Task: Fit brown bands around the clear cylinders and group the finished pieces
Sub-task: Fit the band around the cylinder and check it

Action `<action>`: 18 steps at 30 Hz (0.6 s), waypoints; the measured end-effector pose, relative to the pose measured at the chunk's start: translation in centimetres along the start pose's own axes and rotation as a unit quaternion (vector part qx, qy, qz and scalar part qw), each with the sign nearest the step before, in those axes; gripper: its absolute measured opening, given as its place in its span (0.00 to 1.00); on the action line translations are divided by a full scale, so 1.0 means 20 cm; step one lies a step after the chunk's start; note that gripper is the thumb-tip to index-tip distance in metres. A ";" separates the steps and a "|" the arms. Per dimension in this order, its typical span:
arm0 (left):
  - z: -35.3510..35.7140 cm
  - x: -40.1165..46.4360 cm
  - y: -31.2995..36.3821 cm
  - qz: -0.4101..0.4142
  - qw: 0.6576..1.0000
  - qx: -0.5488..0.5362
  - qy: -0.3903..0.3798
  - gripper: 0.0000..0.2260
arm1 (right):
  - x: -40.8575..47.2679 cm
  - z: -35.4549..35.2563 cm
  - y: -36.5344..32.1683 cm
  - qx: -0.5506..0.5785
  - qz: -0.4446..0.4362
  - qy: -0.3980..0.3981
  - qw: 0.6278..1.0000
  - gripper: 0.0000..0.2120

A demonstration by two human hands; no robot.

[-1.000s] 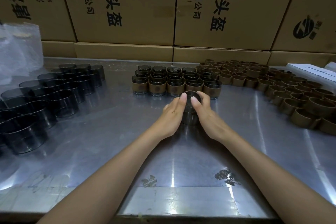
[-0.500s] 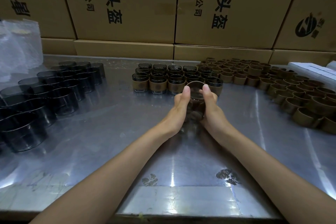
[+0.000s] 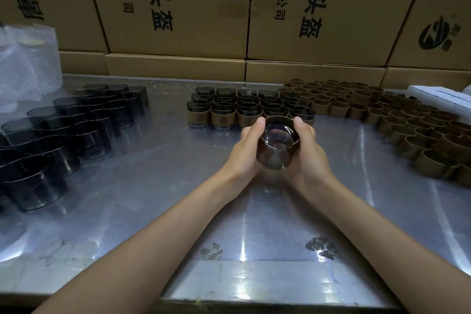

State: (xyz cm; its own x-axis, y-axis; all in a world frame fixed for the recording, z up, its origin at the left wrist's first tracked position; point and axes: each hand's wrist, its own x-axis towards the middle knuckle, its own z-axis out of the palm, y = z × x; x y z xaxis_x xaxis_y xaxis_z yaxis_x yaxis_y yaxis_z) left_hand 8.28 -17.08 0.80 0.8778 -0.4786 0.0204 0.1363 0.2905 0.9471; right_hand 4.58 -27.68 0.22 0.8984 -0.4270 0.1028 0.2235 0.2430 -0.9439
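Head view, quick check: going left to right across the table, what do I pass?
Plastic bag → bare clear cylinders → finished banded cylinders → loose brown bands → white box.

Shiny metal worktable [image 3: 132, 201], scuffed, bright light glare along near edge. Stacked brown cardboard boxes [image 3: 193, 7] with black printed characters form back wall. Crumpled clear plastic bag [image 3: 24, 66] far left.
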 end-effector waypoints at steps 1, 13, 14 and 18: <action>0.01 0.00 0.01 -0.002 1.000 -0.010 -0.003 0.23 | 0.00 0.00 0.00 0.011 0.005 -0.007 1.000 0.19; -0.11 0.01 0.09 0.014 0.997 0.009 -0.076 0.20 | 0.01 -0.12 -0.13 -0.112 0.210 -0.198 0.951 0.33; -0.13 0.01 0.09 -0.007 0.995 0.018 -0.093 0.19 | 0.01 -0.12 -0.13 -0.112 0.209 -0.196 0.951 0.33; -0.19 0.01 0.12 -0.111 0.986 0.030 -0.123 0.27 | 0.01 -0.14 -0.13 -0.125 0.182 -0.189 0.957 0.34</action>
State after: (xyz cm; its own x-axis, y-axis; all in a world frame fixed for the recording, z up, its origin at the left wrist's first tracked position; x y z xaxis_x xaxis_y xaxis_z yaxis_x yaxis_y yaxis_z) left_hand 10.57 -13.44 1.88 0.6904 -0.7134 -0.1198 0.2784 0.1092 0.9543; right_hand 3.07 -30.85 1.74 0.9828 0.0039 -0.1848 -0.1846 0.0789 -0.9796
